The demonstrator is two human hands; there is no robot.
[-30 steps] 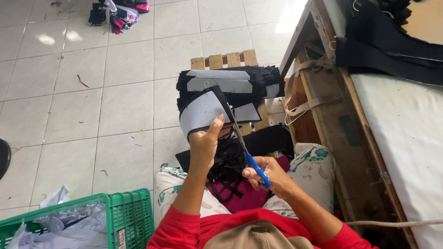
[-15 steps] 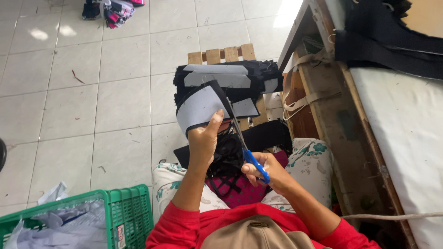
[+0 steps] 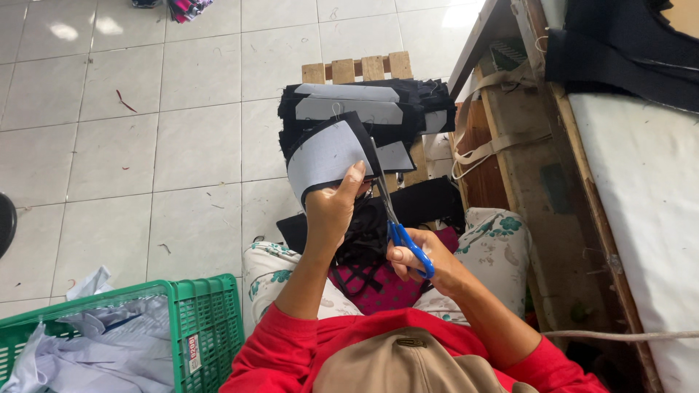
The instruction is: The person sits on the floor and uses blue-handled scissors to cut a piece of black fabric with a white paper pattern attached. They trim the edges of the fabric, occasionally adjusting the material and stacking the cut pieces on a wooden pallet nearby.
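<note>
At the near left a green plastic crate (image 3: 196,320) is sitting on the tiled floor (image 3: 109,160) with pale cloth (image 3: 109,349) heaped in it. Just right of it, the left hand (image 3: 331,211) is pinching a grey-faced, black-edged fabric piece (image 3: 328,154) between thumb and fingers, holding it up over the lap. Beyond it a stack of similar pieces (image 3: 364,113) is resting on a wooden pallet (image 3: 357,70). The right hand (image 3: 415,262) is wrapped around the blue-handled scissors (image 3: 397,225), their blades reaching up along the piece's right edge. The trim will likely go best with the piece held taut and the blades hugging the black border. Against half a second ago, the piece is sitting a little higher and the scissors are standing closer to upright. A wooden table (image 3: 524,145) is standing at the right.
</note>
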